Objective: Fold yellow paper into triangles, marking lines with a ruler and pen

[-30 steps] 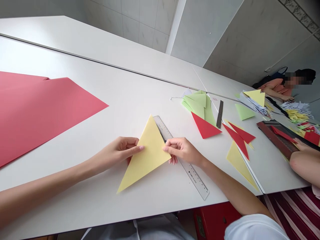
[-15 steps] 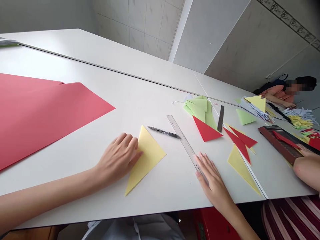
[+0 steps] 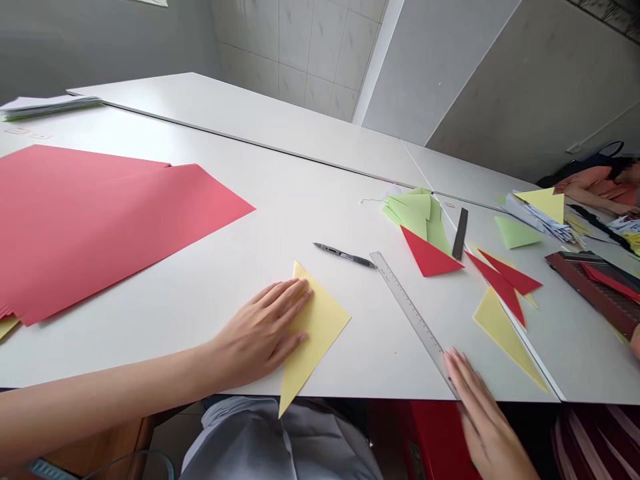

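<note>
My left hand (image 3: 273,327) lies flat, fingers stretched out, on the left part of a folded yellow paper (image 3: 320,327). One point of this paper sticks out over the table's front edge. At that same edge, the extended fingers of my right hand (image 3: 480,397) rest on the near end of a clear ruler (image 3: 413,313); its thumb is hard to make out. The ruler slants away from me, its far end close to the tip of a grey-black pen (image 3: 345,255). The pen lies beyond the yellow paper.
Large red sheets (image 3: 125,227) cover the left side. To the right lie green papers (image 3: 410,210), red triangles (image 3: 431,253), a yellow triangle (image 3: 507,340) and a dark strip (image 3: 460,233). Farther right are a brown paper cutter (image 3: 590,293) and a person (image 3: 595,183).
My right hand and the ruler have slid toward the table's front edge. My left hand has flattened onto the yellow paper, which has shifted nearer to me. The view has swung left.
</note>
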Demonstrator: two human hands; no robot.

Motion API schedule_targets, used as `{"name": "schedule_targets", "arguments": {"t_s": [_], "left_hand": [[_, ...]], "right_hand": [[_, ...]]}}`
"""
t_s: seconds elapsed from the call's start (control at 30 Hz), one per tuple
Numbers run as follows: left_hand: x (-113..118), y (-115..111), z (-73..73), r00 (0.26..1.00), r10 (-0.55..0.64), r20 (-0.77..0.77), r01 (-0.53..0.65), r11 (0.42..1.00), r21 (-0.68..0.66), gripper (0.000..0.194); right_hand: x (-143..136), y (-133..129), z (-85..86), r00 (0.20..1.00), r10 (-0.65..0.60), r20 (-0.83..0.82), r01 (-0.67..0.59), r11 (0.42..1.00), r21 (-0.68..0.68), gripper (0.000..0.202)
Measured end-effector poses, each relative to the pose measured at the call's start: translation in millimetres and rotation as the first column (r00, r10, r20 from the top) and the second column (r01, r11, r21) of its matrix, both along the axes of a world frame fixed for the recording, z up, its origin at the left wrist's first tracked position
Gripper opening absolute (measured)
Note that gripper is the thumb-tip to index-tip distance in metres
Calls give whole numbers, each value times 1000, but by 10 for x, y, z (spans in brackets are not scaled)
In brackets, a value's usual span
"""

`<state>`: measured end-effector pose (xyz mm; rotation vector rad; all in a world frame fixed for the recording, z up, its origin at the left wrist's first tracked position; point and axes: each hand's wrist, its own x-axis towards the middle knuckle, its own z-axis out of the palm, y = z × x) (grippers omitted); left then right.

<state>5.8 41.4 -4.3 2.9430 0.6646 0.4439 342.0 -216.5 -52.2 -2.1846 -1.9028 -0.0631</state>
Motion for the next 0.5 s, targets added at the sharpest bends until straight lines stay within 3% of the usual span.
{"name": "schedule_targets", "arguments": {"t_s": [0.1,0.2,0.33,0.43,0.5], "left_hand": [[7,-23,33,1000,9,-24,-9,1000,-1,58],[3,-105,37,999,11,-40,-9,998,61,69],[12,-247,20,999,-2,-46,10,984,177,86],[36,-279,33,999,-18,-34,24,981,193,77],[54,-266,56,1000,-2,-21,6,984,178,55]], "right_hand": [[49,-168,82,997,-78,-23,79,996,48,56],[-79,-156,206,988,-136,-77,146,979,143,53],[-475,80,294,991,39,-126,-7,970,243,55],[-734,242,252,990,121,-70,-107,977,182,54],[-815,296,201,992,124,-9,-121,978,171,49]]}}
